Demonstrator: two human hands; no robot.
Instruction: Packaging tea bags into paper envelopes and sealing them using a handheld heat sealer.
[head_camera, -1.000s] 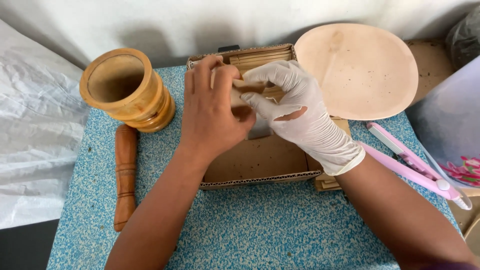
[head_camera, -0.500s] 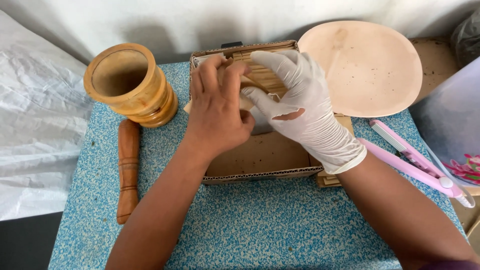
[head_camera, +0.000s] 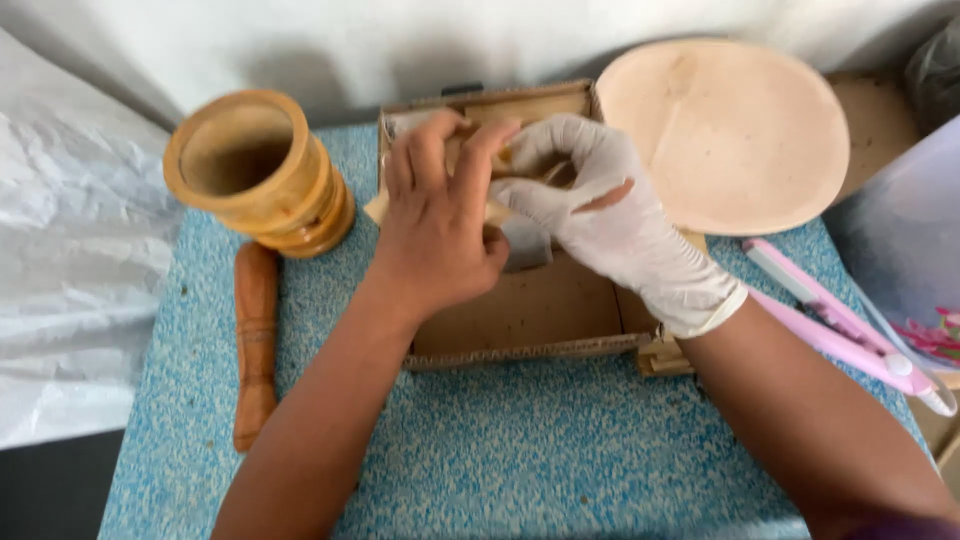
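Cardboard box (head_camera: 530, 310), shallow and open-topped, sits in the middle of the blue speckled table (head_camera: 520, 450), its far wall almost against the pale cloth backdrop (head_camera: 400, 40). Both my hands are inside its far half. My bare left hand (head_camera: 435, 235) curls its fingers down over something thin and tan near the back wall; I cannot tell exactly what it pinches. My gloved right hand (head_camera: 600, 215), in white latex, meets it fingertip to fingertip, closed around the same small pieces, which stay mostly hidden under my knuckles.

Left of the box stands a wooden mortar (head_camera: 255, 170), upright, close to the box corner but not touching it. A wooden pestle (head_camera: 255, 340) lies flat just in front of the mortar, parallel to the table's left edge. Crumpled white plastic sheeting (head_camera: 70, 270) hangs beyond that edge.

On the right, a round pale plate (head_camera: 730, 135) tilts against the back, touching the box's far right corner. A pink hair straightener (head_camera: 840, 315) lies near the right edge. Open tabletop stretches in front of the box, between my forearms.
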